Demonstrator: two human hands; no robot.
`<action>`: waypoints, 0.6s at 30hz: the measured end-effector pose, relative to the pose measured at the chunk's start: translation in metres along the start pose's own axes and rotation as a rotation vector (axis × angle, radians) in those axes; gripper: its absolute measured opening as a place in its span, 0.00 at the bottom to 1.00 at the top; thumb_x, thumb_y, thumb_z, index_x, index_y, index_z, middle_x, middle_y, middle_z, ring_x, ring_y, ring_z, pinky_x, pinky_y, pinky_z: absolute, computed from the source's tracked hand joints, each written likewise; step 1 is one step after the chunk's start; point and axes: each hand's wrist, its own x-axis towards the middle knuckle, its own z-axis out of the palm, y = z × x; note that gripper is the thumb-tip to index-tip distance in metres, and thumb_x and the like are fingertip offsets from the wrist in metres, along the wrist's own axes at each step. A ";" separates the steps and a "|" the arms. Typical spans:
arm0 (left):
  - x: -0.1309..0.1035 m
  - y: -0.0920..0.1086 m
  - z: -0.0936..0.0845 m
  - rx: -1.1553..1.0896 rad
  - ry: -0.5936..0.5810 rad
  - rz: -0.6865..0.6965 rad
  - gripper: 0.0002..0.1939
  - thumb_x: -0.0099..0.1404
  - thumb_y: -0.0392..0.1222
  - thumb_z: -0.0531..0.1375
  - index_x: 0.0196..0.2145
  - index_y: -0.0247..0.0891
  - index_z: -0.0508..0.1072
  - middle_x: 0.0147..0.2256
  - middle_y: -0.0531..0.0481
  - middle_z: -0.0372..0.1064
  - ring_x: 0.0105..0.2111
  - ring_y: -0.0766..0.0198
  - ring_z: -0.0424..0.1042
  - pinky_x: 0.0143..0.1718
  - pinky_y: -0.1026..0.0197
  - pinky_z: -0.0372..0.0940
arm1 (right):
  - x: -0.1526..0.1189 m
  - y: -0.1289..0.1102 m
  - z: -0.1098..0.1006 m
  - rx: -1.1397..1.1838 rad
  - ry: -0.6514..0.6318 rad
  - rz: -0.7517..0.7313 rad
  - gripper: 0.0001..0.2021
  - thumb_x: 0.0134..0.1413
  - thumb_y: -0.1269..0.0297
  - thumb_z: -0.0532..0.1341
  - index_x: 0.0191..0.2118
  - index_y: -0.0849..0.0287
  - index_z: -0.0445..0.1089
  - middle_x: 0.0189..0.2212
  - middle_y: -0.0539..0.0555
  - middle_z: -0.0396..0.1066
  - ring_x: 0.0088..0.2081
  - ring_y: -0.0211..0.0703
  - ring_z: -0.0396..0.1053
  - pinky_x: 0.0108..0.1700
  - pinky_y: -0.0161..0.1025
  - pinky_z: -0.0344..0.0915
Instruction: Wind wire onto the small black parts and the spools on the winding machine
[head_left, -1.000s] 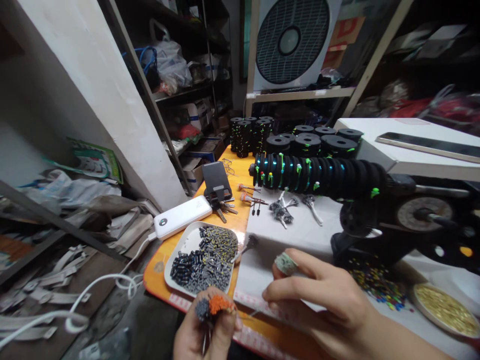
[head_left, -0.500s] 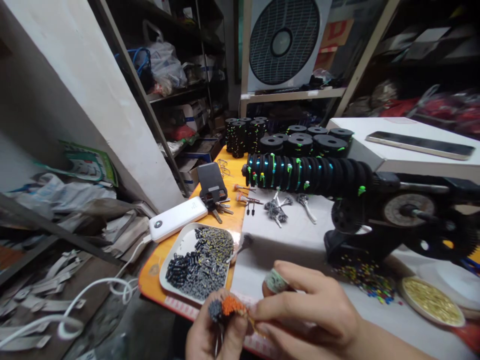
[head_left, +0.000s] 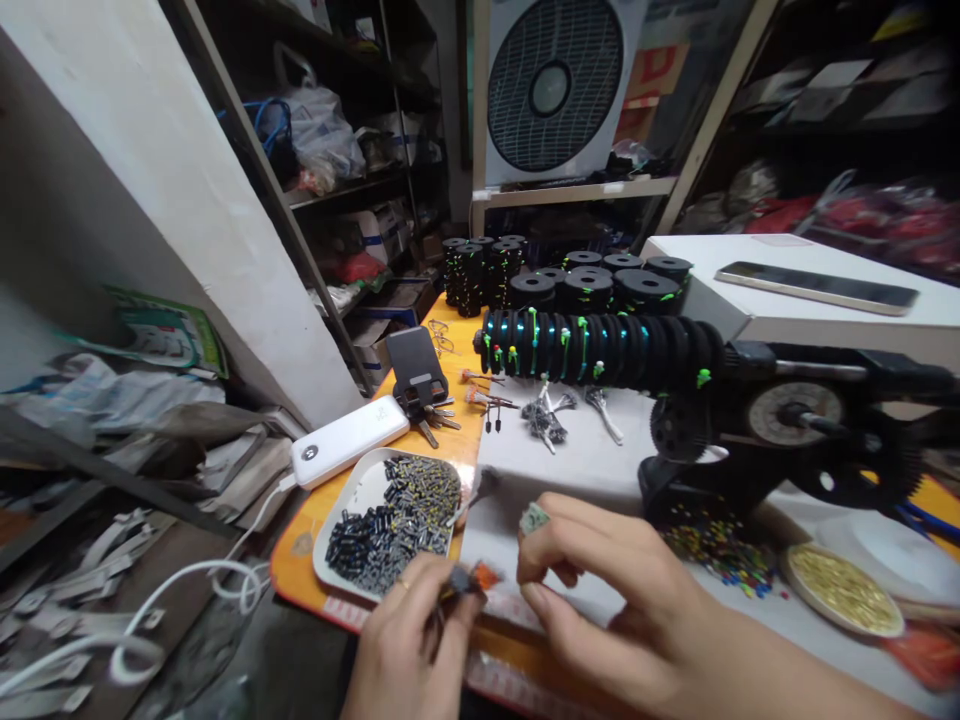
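Near the table's front edge, my left hand [head_left: 416, 630] is closed around a small bundle with an orange, bristly-looking clump [head_left: 486, 577] and a dark grey clump [head_left: 460, 579] beside it. Just to the right, my right hand [head_left: 607, 590] has its thumb and index fingertip pressed together; anything between them is too small to make out. A greenish wrap [head_left: 534, 518] covers one of its fingers. Behind my left hand, a white tray [head_left: 324, 545] holds many small dark and yellowish cylinders. Similar orange-ended bundles [head_left: 480, 397] and grey-white bundles [head_left: 546, 415] lie farther back.
A black geared winder [head_left: 795, 415] carries a row of black spools [head_left: 600, 348]. More spools [head_left: 589, 285] stand behind. Colored beads [head_left: 724, 545] and a dish of gold pieces [head_left: 844, 590] lie right. A white power bank [head_left: 349, 440] and keys [head_left: 435, 420] sit left.
My right hand has drawn away from the orange clump, opening a gap between the hands. My left hand has turned and shifted slightly left, still holding the bundle. The view has shifted a little.
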 end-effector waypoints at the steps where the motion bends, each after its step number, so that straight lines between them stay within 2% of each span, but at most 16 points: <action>1: 0.000 -0.001 0.002 0.019 -0.055 0.049 0.05 0.58 0.41 0.63 0.31 0.42 0.79 0.32 0.47 0.75 0.34 0.57 0.72 0.39 0.63 0.63 | 0.000 -0.001 0.000 -0.001 0.002 0.029 0.04 0.53 0.76 0.58 0.32 0.61 0.68 0.26 0.49 0.62 0.28 0.34 0.60 0.29 0.31 0.57; 3: -0.002 0.001 0.006 0.032 -0.029 0.081 0.11 0.61 0.41 0.60 0.40 0.43 0.79 0.42 0.43 0.74 0.44 0.54 0.71 0.47 0.61 0.61 | 0.000 -0.003 0.002 0.007 0.008 0.080 0.03 0.55 0.73 0.60 0.31 0.60 0.70 0.27 0.49 0.63 0.29 0.34 0.61 0.30 0.31 0.58; 5: -0.005 0.004 0.009 -0.005 0.027 0.016 0.13 0.61 0.44 0.59 0.43 0.42 0.76 0.46 0.42 0.71 0.45 0.54 0.71 0.47 0.60 0.62 | 0.001 -0.003 0.003 0.038 0.025 0.095 0.04 0.56 0.71 0.61 0.31 0.59 0.73 0.28 0.50 0.65 0.30 0.35 0.62 0.31 0.32 0.59; 6: -0.006 0.006 0.009 -0.053 0.033 -0.038 0.14 0.61 0.46 0.59 0.43 0.41 0.75 0.45 0.42 0.71 0.42 0.55 0.71 0.44 0.61 0.63 | 0.001 -0.002 0.004 0.058 0.039 0.094 0.05 0.57 0.70 0.61 0.31 0.58 0.73 0.29 0.51 0.66 0.30 0.36 0.62 0.31 0.32 0.60; 8: -0.008 0.007 0.011 -0.213 -0.016 -0.141 0.16 0.60 0.52 0.61 0.42 0.40 0.73 0.37 0.45 0.71 0.29 0.63 0.68 0.33 0.64 0.63 | 0.001 0.000 0.006 0.080 0.077 0.107 0.06 0.57 0.70 0.60 0.31 0.58 0.75 0.28 0.52 0.67 0.30 0.37 0.62 0.31 0.34 0.60; 10: -0.008 0.007 0.013 -0.422 -0.106 -0.215 0.20 0.57 0.58 0.62 0.39 0.39 0.72 0.26 0.51 0.66 0.19 0.71 0.57 0.23 0.67 0.57 | 0.000 0.002 0.008 0.091 0.116 0.133 0.06 0.57 0.69 0.61 0.32 0.58 0.76 0.26 0.51 0.65 0.29 0.37 0.62 0.30 0.34 0.59; 12: -0.008 0.007 0.017 -0.632 -0.178 -0.273 0.27 0.52 0.66 0.62 0.36 0.38 0.71 0.21 0.55 0.62 0.16 0.75 0.49 0.19 0.68 0.47 | 0.000 0.004 0.011 0.125 0.144 0.171 0.06 0.57 0.69 0.61 0.32 0.58 0.76 0.24 0.50 0.64 0.29 0.37 0.62 0.29 0.34 0.60; 14: -0.008 0.009 0.021 -0.777 -0.212 -0.369 0.29 0.50 0.69 0.61 0.33 0.37 0.70 0.22 0.54 0.63 0.15 0.78 0.47 0.18 0.68 0.41 | -0.001 0.006 0.014 0.193 0.168 0.206 0.06 0.57 0.67 0.61 0.32 0.58 0.76 0.25 0.50 0.67 0.29 0.36 0.64 0.30 0.33 0.62; 18: -0.011 0.018 0.025 -0.788 -0.186 -0.521 0.21 0.54 0.59 0.65 0.29 0.37 0.70 0.24 0.51 0.68 0.16 0.79 0.52 0.19 0.70 0.42 | -0.001 0.007 0.017 0.290 0.190 0.254 0.06 0.56 0.67 0.63 0.33 0.58 0.78 0.25 0.51 0.69 0.27 0.35 0.66 0.28 0.32 0.63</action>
